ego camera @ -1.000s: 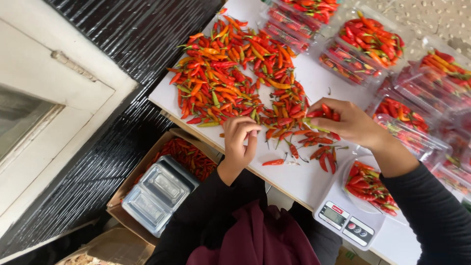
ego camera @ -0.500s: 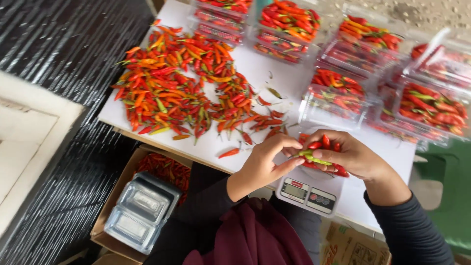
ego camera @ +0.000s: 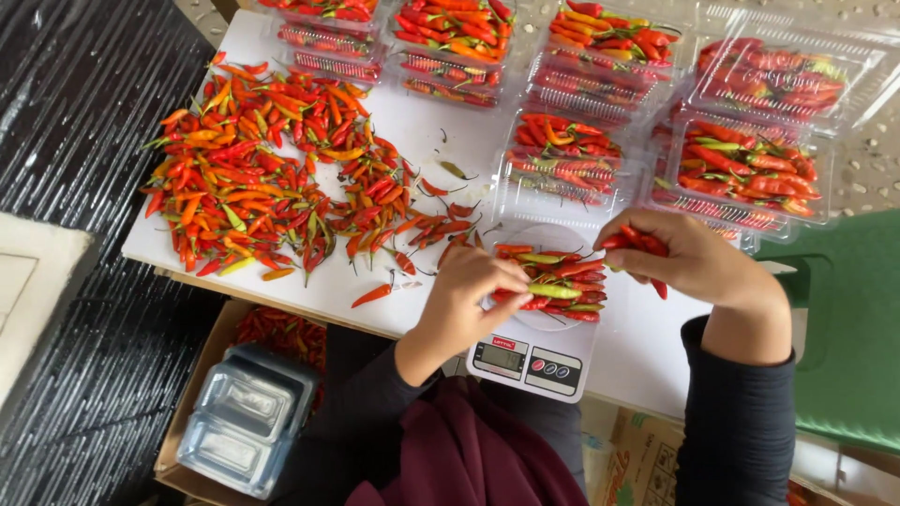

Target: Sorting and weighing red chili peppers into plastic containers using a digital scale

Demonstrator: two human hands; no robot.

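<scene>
A small white digital scale (ego camera: 539, 361) sits at the near edge of the white table (ego camera: 412, 131), with a heap of red, orange and green chili peppers (ego camera: 562, 281) on its pan. My left hand (ego camera: 469, 290) rests at the left side of that heap, fingers curled onto the peppers. My right hand (ego camera: 684, 253) hovers at the heap's right side and grips a few red chilies (ego camera: 642, 242). A large loose pile of chilies (ego camera: 272, 178) covers the table's left half.
Several clear plastic clamshell boxes filled with chilies (ego camera: 562, 155) line the table's far and right side. Below the table, a cardboard box (ego camera: 202, 375) holds empty clear containers (ego camera: 244, 417) and more chilies. A green chair (ego camera: 844, 328) stands at right.
Both hands brought chilies from the loose pile to the scale and set them on its pan. The view shifted right and closer.
</scene>
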